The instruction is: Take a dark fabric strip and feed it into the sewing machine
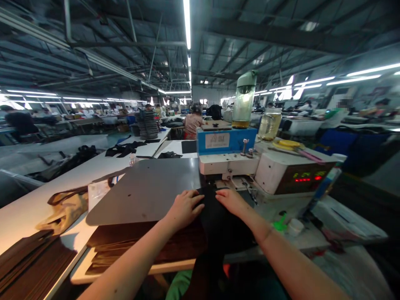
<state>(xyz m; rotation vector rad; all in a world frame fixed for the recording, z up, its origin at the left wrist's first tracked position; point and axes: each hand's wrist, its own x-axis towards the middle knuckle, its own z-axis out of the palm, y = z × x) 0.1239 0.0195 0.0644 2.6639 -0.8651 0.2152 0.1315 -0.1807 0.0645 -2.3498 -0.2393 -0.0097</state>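
Black cloth: a dark piece of fabric (pixel 215 216) lies flat on the machine bed in front of the person and hangs over the near edge toward the lap.
Left hand: the left hand (pixel 184 208) rests palm down on the left edge of the cloth, fingers spread and flat; it presses rather than grasps, with nothing closed in it.
Right hand: the right hand (pixel 231 201) lies flat on the cloth's upper right part, fingers stretched toward the left hand; it too is open and only presses down.
Gap between hands: the fingertips of both hands come near each other at the top of the cloth, just in front of the machine head.
Sewing machine: a white and blue machine (pixel 229 156) stands directly behind the hands.
Display box: a control box with red and green digits (pixel 304 176) sits at the machine's right.
Oil bottle: a clear bottle with yellowish liquid (pixel 243 102) stands on top of the machine, with a glass jar (pixel 270 124) just beside it.
Grey plate: a flat grey board (pixel 143 191) lies left of the cloth, touching the left hand's side.
Brown stack: brown cut pieces (pixel 125 246) are piled beneath the board's near edge.
Long table: a white table (pixel 28 208) runs off to the left, bearing a tan bag (pixel 64 210).
Background: other people sit at tables far behind.
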